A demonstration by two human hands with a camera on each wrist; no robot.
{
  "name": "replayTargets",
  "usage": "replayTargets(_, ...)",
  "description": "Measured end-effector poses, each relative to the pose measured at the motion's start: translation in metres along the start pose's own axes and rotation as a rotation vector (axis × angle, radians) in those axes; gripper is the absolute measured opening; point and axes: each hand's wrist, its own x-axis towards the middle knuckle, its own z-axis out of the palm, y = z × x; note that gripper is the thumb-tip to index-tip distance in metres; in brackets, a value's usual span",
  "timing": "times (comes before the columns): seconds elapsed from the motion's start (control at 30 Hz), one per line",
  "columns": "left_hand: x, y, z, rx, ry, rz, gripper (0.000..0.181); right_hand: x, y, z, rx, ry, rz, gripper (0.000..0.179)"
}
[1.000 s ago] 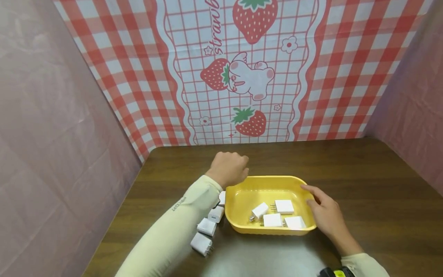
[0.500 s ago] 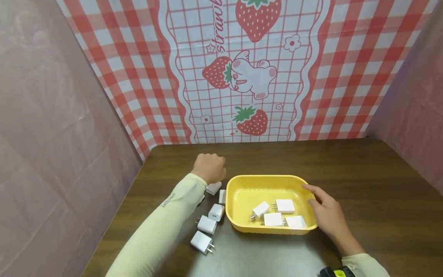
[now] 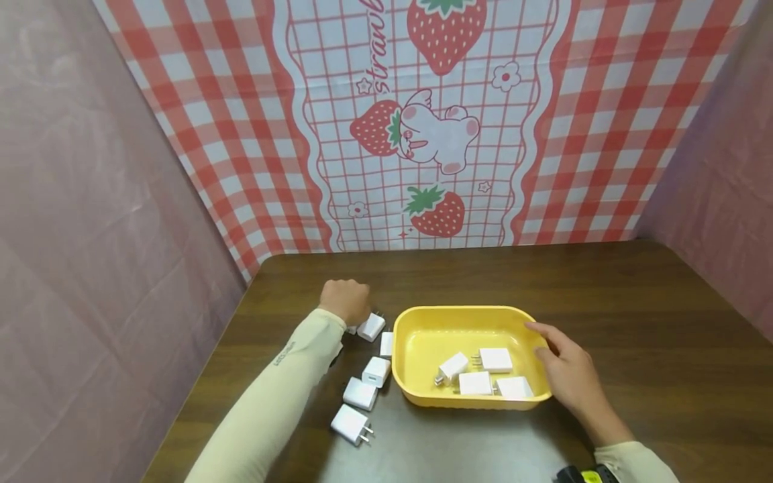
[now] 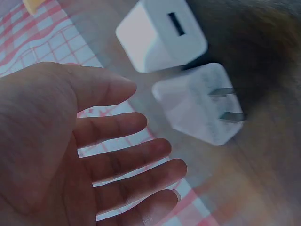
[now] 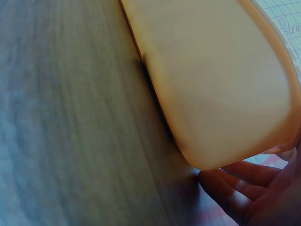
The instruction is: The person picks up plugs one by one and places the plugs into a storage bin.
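In the head view my left hand is low over the table's left side, beside a white charger plug. The left wrist view shows the fingers loosely spread and holding nothing, near a plug with two prongs and one with a USB slot. My right hand holds the right end of a yellow plastic bin, thumb over the rim and fingers against the outer wall. Several white charger plugs lie inside the bin, among them one plug near its right end.
More white plugs stand in a loose row left of the bin, down to one plug nearest me. The wooden table meets a checked strawberry cloth at the back. Pink curtains hang at both sides.
My left hand has moved left and down from the bin's left rim to the plugs, uncovering more of them. My right hand and the bin stay in place.
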Motion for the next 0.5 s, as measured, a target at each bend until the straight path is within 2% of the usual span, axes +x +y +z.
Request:
replayTargets(0.23,-0.001,-0.004,0.013,-0.021,-0.021,-0.018,0.033,0.000,0.000,0.000,0.002,-0.020,0.009,0.035)
replayTargets(0.5,0.001,-0.002,0.017,-0.010,-0.007,-0.046,0.025,0.001,-0.002,-0.001,-0.002,-0.026,0.025,0.036)
